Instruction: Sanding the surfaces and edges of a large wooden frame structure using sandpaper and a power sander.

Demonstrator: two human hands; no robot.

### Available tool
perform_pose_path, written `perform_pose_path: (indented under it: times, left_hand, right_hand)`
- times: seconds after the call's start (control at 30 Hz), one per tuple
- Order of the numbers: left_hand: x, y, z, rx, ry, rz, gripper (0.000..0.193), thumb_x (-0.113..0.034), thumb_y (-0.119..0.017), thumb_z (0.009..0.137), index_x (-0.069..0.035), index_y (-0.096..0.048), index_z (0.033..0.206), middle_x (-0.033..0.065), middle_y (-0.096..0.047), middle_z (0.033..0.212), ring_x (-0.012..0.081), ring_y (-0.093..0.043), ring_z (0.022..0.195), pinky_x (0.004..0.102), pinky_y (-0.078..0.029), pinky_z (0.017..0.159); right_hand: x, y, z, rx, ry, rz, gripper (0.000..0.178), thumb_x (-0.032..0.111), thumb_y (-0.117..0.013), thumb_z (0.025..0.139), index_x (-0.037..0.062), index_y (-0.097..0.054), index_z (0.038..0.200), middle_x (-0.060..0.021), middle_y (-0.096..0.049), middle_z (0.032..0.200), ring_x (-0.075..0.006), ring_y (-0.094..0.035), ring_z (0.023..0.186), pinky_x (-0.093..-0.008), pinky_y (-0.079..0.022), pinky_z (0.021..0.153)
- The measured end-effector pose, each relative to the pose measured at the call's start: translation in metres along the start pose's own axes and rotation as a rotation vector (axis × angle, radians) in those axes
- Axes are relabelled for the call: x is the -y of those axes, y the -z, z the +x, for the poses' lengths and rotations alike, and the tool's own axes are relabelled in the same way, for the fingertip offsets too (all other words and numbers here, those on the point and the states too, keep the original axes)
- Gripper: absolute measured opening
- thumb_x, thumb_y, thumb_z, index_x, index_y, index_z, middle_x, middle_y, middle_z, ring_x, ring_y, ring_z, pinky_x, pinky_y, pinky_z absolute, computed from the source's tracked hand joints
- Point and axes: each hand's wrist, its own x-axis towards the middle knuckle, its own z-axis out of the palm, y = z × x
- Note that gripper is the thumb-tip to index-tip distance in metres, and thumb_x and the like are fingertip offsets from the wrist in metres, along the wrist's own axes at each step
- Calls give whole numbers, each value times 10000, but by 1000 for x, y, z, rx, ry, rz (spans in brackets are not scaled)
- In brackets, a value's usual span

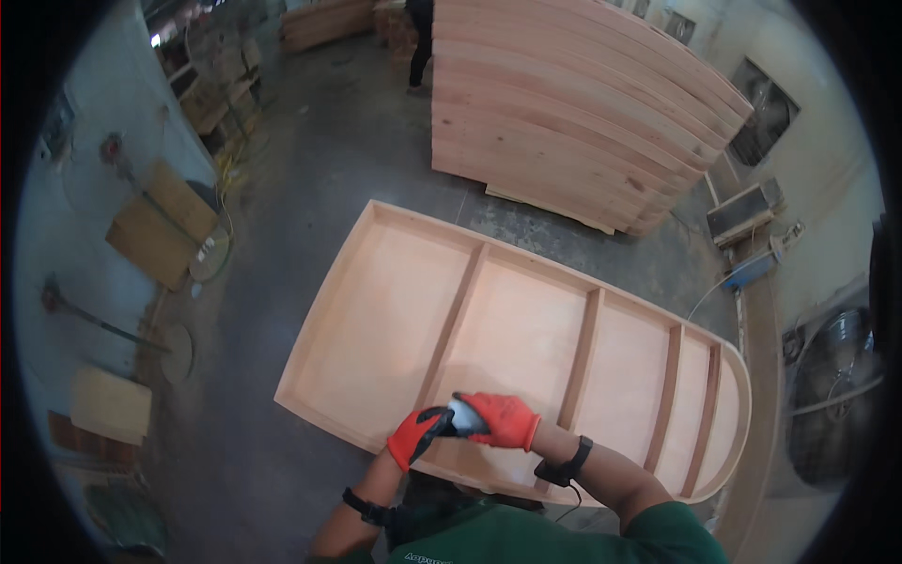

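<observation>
Your right hand (505,420) is pinching a pale object (464,417) over the wooden frame (399,282); your left hand (420,437) is touching it, finger closure unclear. The frame's long axis is slanting toward its rounded end, lower right.

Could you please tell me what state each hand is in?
Left hand: against the pale object; its grip cannot be told.
Right hand: closed, holding the pale object.

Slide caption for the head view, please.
Gloved left hand and right hand meet at a small pale object over a divided wooden frame, with a tall wooden stack beyond.
</observation>
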Motion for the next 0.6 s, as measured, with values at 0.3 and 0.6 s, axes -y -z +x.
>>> perform_pose_path:
  times: [0.3,0.6]
  left_hand:
    - [19,34,125,-449,-202,1186,614,-398,-649,862,-60,-509,1355,158,-516,1370,353,-405,1314,517,-286,1097]
    - [21,41,121,-441,-285,1018,552,-354,-690,837,-55,-553,1281,131,-542,1301,335,-449,1264,518,-315,1069]
  right_hand:
    - [-144,111,232,-320,-311,-474,694,441,-679,836,145,-447,1420,-171,-629,1185,-363,-637,1033,-447,-517,864]
    - [-131,119,469,-207,-133,-638,525,403,-583,909,151,-497,1362,-131,-620,1134,-331,-608,1063,-444,-500,890]
